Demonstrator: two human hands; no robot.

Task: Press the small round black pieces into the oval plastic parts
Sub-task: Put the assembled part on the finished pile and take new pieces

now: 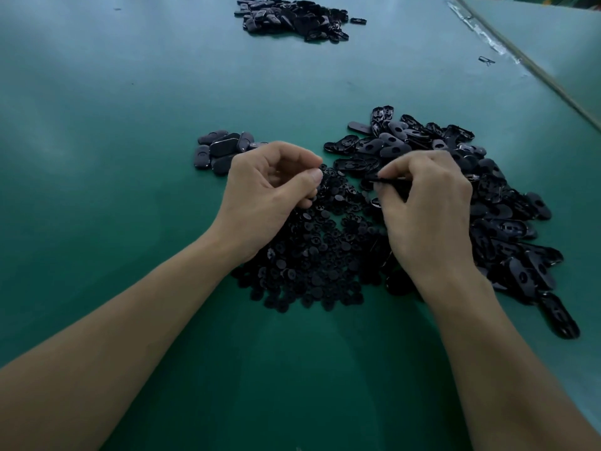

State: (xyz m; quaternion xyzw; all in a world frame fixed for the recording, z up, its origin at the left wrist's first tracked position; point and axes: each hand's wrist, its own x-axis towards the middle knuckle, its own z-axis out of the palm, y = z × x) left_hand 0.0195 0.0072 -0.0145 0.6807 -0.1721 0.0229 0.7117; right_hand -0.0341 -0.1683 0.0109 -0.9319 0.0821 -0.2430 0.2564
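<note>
Round pieces [312, 262]: large heap, centre. Oval parts [504, 206]: large heap, 3 o'clock. Small group [218, 151], 10 o'clock, judged finished; most remains. Right hand [426, 203] pinches one oval part [387, 180]; left hand [276, 180] curled over the round pieces, contents unclear.

Glossy plastic ovals [507, 222], table [130, 157] apparently matt
</note>
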